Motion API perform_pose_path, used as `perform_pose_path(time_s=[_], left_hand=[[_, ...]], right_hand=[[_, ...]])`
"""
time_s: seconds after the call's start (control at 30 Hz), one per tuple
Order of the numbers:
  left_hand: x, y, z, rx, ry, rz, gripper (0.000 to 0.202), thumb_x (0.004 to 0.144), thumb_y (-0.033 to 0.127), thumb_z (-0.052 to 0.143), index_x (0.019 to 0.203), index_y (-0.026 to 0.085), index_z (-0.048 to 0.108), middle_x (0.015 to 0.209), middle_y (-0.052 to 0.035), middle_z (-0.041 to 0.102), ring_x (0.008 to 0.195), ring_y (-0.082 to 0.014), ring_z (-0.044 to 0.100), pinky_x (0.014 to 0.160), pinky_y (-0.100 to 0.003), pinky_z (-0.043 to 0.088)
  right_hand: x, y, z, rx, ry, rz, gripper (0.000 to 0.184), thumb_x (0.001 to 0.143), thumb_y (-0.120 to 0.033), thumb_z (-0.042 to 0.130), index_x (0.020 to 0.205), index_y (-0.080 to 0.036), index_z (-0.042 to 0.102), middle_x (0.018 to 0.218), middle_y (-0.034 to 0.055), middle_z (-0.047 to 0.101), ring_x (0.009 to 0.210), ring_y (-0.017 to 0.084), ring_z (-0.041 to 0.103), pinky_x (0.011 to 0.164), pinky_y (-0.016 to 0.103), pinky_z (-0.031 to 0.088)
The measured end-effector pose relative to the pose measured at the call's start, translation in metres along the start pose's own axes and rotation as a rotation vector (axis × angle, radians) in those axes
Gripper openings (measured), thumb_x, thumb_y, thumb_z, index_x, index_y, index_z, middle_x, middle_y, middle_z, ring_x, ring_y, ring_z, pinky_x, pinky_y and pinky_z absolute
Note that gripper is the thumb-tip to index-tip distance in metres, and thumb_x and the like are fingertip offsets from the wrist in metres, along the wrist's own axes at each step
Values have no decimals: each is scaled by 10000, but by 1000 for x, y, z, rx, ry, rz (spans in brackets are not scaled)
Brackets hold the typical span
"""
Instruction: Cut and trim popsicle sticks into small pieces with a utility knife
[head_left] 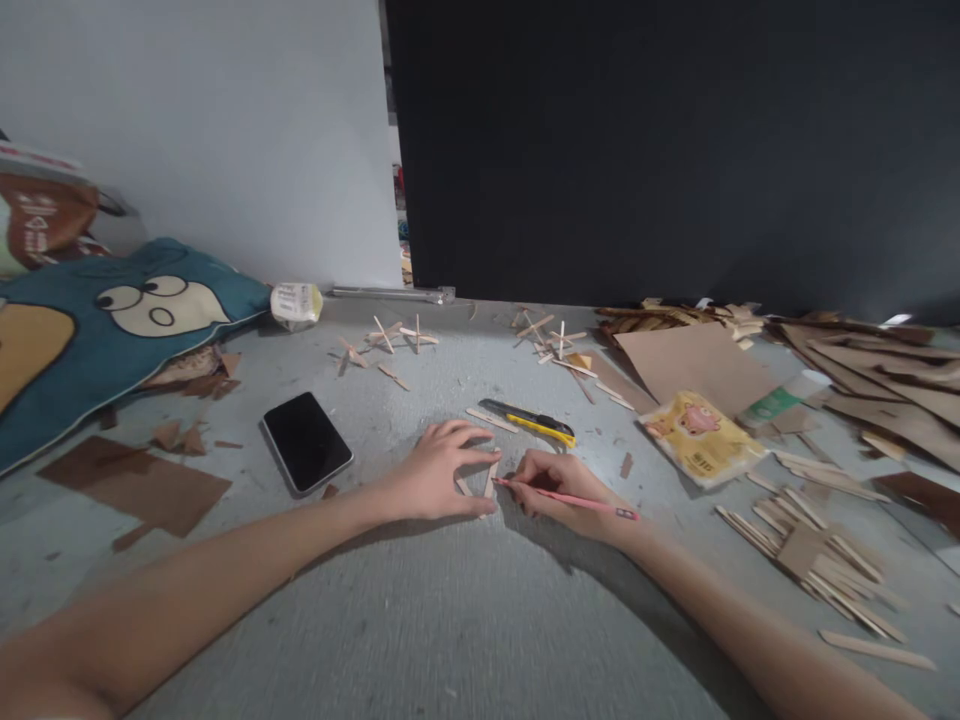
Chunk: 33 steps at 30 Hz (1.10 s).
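My left hand (442,470) lies on the grey floor with its fingers pressed down on a small wooden stick (491,478). My right hand (559,487) grips a pink pencil (577,501), whose tip touches that stick beside my left fingertips. A yellow and black utility knife (531,421) lies just beyond both hands.
A black phone (306,441) lies left of my left hand. Several wooden sticks (814,560) and cardboard pieces (694,360) are spread to the right, with a yellow packet (700,436). Stick crosses (390,338) lie farther back. A blue cushion (112,320) lies at left, brown card (139,485) near it.
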<state>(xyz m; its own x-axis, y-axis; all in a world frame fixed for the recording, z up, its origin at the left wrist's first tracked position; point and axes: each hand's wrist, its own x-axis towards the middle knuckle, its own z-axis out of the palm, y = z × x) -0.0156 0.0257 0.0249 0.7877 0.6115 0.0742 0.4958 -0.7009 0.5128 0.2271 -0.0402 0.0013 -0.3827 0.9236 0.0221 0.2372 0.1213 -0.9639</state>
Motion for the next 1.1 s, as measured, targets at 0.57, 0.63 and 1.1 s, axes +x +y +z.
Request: perform_pose_path(time_s=[0.57,0.63,1.1], left_hand=[[0,-2,1,-30,15,11,635,799,605,871,1358,326,753,1558,-110,598,1477,-415,449,1210,-656,333],[0,-2,1,-23,13,9,641,796,592,880,1362,317,751,1559,-114,597,1479,-414,448,1211,-654,332],[0,-1,0,-40,5,1,644,806,604,871,1372,324,744,1568,-116,591,1496,-420,431,1218,-676,310]], right_hand=[[1,3,1,-9,29,5,423,927,-579,716,756,-232,545,629,-28,631,541,118,549,506,260,411],[1,4,1,6,45,12,422,925,-579,712,756,-232,542,623,-24,629,538,120,546,503,260,409],[0,4,0,9,24,16,441,926,-609,710,759,-238,539,633,-27,614,549,130,537,516,267,405]])
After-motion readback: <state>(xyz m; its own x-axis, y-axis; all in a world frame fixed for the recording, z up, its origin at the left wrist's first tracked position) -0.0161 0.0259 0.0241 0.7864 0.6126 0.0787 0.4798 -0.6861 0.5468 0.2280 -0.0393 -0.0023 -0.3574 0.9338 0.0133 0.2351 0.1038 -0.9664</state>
